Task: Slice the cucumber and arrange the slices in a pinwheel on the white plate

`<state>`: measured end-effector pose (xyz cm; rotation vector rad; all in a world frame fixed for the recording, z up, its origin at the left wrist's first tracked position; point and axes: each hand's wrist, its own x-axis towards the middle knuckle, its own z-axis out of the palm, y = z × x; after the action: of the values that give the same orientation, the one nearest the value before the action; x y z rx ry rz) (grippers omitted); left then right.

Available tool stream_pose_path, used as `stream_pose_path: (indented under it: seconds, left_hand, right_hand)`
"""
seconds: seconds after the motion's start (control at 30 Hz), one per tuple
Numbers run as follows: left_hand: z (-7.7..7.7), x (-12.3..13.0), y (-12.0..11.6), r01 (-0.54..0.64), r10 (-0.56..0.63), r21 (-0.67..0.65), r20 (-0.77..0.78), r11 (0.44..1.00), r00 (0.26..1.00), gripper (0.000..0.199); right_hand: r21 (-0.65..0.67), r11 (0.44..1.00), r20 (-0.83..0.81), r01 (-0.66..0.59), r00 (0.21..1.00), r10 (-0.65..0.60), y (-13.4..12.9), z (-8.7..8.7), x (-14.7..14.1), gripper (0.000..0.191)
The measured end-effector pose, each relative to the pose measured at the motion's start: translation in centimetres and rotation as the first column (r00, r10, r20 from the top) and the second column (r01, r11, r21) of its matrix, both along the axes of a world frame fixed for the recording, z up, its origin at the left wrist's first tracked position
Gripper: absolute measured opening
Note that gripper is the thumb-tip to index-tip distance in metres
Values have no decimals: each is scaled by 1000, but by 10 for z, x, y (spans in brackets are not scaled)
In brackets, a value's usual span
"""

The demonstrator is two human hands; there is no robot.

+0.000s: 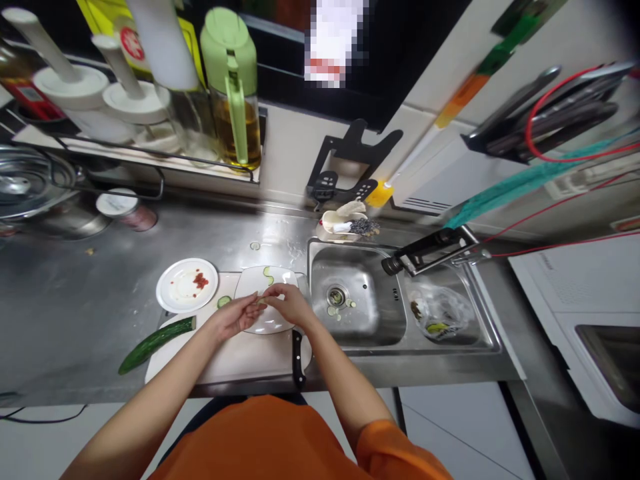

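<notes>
Both hands meet above a white plate [270, 325] on the cutting board [225, 363]. My left hand [236, 316] has its thumb and fingers pinched at a small pale-green cucumber slice [261, 300]. My right hand [289, 304] pinches the same slice from the other side; the fingers partly cover it. Curved cucumber pieces [269, 275] lie at the plate's far side. Left of the plate, a round of cucumber [223, 302] rests on the board. A cut cucumber [157, 343] lies across the board's left edge. The black-handled knife [299, 358] is by my right forearm, its blade hidden.
A small white plate [167, 291] with red bits stands left of the board. On the right is a steel sink [380, 320] with slices near the drain and a plastic bag [445, 310] beside it. A condiment rack [200, 160] runs along the back left.
</notes>
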<state>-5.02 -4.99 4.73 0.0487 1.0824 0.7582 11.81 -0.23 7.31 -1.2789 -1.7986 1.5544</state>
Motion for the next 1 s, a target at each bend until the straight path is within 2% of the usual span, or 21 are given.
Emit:
stream_pose_path:
  seconds: [0.07,0.13,0.23,0.33,0.43,0.53,0.63,0.7,0.83,1.0]
  left_hand:
    - [1,3,0,-34,36,-33,58,999,998,9]
    - [0,4,1,-62,63,-26,42,998,997,16]
    - [-5,6,5,-94,97,32,-102,995,990,26]
    - [-13,7,11,-65,95,108,-298,992,950,26]
    - [-21,9,20,54,52,184,-525,981,849,26]
    - [-24,11,30,203,5,189,-743,961,669,26]
    - [-23,15,38,289,10,168,-878,943,479,23]
    - [-22,17,43,317,21,158,-919,935,395,23]
    - [-22,20,47,339,13,124,-951,932,310,26]
    - [-24,22,49,336,9,111,-956,935,292,27]
  right_hand:
    - [-24,1000,-8,4,1000,-4,2,-2,3,9]
    - [-41,999,-2,12,1000,-13,4,-5,6,8]
    - [-41,999,42,20,999,-19,10,-11,9,8]
    - [-12,999,136,33,990,-31,20,-19,10,9]
    - [74,997,281,12,959,-32,33,-24,7,9]
    - [159,986,444,-53,896,-24,47,-25,2,9]
    - [169,979,565,-116,825,0,58,-24,-3,11]
    - [160,975,607,-154,794,26,64,-24,-6,12]
    - [164,968,631,-189,775,44,71,-27,-9,14]
    - [179,961,632,-212,773,53,74,-34,-9,16]
